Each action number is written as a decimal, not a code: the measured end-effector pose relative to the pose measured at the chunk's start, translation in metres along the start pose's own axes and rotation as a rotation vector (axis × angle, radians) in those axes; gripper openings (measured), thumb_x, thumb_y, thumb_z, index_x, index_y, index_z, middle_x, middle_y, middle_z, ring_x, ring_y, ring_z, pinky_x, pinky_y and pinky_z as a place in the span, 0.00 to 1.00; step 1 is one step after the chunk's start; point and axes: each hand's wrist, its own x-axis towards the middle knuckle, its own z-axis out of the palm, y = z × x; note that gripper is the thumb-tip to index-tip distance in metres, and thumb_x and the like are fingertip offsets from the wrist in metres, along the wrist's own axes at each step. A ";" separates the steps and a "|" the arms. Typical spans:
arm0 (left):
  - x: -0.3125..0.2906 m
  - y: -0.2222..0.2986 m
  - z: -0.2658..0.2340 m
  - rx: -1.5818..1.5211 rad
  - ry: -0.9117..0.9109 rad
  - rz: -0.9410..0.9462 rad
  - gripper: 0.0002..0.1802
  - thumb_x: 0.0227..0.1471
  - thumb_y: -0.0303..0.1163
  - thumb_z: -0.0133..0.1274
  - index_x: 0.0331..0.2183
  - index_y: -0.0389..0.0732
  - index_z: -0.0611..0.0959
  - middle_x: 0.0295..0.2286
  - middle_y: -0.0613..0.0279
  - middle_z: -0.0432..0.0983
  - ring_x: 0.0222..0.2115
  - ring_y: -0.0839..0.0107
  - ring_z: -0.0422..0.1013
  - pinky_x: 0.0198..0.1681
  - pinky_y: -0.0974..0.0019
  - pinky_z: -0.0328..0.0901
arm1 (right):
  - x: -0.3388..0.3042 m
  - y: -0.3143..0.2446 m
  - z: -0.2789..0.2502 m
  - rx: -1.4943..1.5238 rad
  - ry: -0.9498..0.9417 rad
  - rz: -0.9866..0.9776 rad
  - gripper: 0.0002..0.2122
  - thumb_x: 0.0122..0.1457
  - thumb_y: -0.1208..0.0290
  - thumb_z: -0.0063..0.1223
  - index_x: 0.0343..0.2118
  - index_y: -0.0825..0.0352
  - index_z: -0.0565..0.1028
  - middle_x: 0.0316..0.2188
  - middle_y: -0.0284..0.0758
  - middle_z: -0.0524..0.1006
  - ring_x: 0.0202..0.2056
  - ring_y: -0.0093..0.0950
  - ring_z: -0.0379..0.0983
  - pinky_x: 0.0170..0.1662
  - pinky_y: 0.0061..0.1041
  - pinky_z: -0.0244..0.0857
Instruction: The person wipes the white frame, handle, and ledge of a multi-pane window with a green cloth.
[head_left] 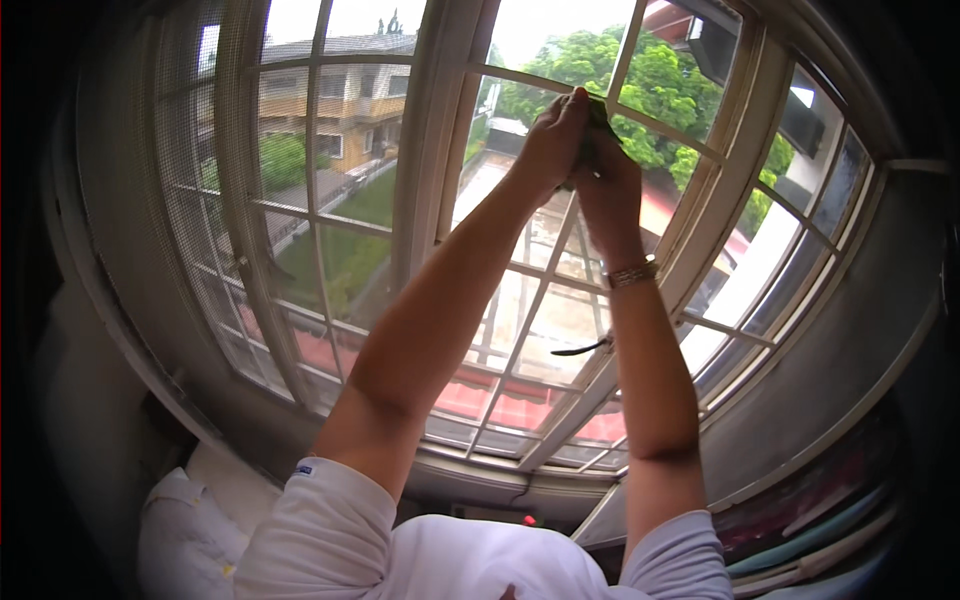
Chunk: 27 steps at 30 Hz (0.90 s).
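Both my arms reach up in front of a gridded window (430, 130). My left hand (556, 143) and my right hand (610, 190) meet near the upper middle of the panes. Between them is a small dark green thing (598, 116), perhaps folded cloth; most of it is hidden by my fingers, and its kind is unclear. The fingers of both hands look closed around it. A bracelet (632, 273) circles my right wrist. Below that wrist, a dark window handle (580, 350) sticks out from the frame.
A mesh screen (185, 150) covers the left window part. The window sill (480, 470) curves below my arms. White fabric (185, 530) lies at lower left, and several folded or stacked items (810, 545) are at lower right. Trees and a house show outside.
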 end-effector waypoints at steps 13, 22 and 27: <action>-0.042 -0.077 -0.013 0.790 0.131 0.130 0.17 0.52 0.37 0.50 0.42 0.38 0.77 0.28 0.50 0.77 0.28 0.62 0.74 0.33 0.64 0.66 | 0.082 0.010 -0.003 -1.071 0.026 -0.727 0.17 0.51 0.56 0.53 0.39 0.62 0.72 0.32 0.39 0.75 0.37 0.36 0.71 0.43 0.41 0.59; -0.035 -0.085 -0.032 0.709 0.025 0.104 0.10 0.45 0.33 0.51 0.29 0.37 0.81 0.25 0.48 0.76 0.29 0.52 0.73 0.31 0.57 0.66 | 0.097 0.006 0.079 -1.009 -0.098 -0.433 0.11 0.53 0.61 0.48 0.27 0.65 0.73 0.24 0.38 0.75 0.33 0.36 0.70 0.39 0.38 0.58; -0.026 -0.115 -0.044 0.586 0.005 0.418 0.10 0.44 0.36 0.52 0.28 0.40 0.79 0.25 0.48 0.76 0.29 0.51 0.73 0.31 0.54 0.67 | 0.106 0.003 0.112 -0.942 -0.042 -0.547 0.09 0.51 0.65 0.49 0.30 0.64 0.75 0.25 0.36 0.76 0.36 0.35 0.70 0.43 0.37 0.58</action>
